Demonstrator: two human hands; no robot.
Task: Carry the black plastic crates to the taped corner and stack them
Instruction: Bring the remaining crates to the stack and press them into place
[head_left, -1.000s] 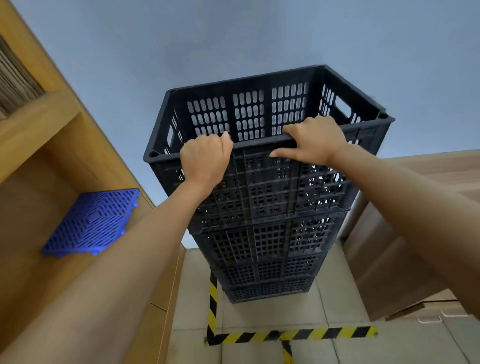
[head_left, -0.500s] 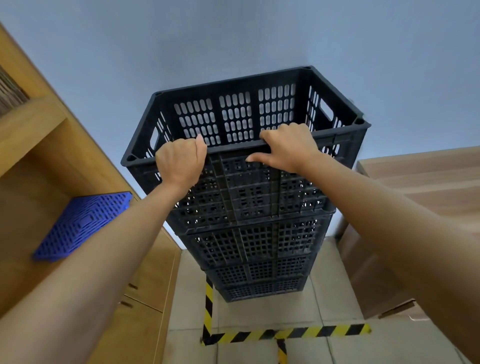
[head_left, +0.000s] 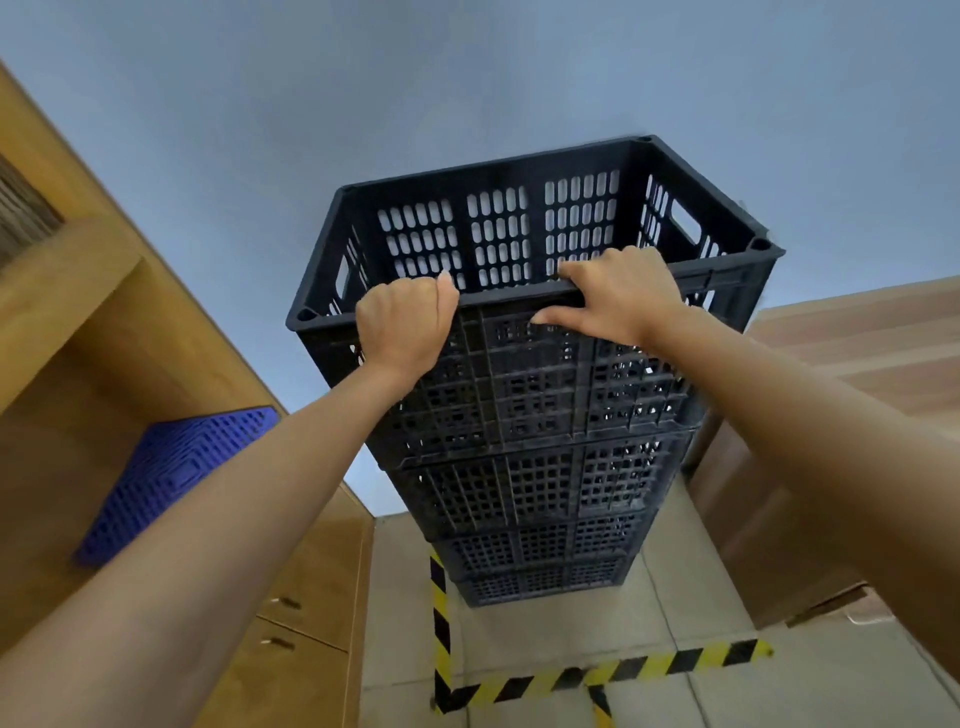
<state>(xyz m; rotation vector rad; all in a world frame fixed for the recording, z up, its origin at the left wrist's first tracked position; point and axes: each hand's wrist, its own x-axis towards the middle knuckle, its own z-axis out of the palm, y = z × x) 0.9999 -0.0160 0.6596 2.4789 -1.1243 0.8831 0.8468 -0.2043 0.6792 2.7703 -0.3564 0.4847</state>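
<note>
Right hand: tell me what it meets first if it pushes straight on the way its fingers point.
The right hand would probably meet the top crate's slotted far wall first; depth is uncertain.

Fingers (head_left: 597, 270) hidden behind crate rim (head_left: 519, 296)

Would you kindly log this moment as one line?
stage: stacking | left hand: grips top crate near rim | right hand: grips same rim | stack: inside taped corner

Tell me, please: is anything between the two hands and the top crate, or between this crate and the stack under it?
Nothing visible. The left hand and right hand both grip the near rim of the top crate, which sits directly on the stack inside the striped floor tape.
</note>
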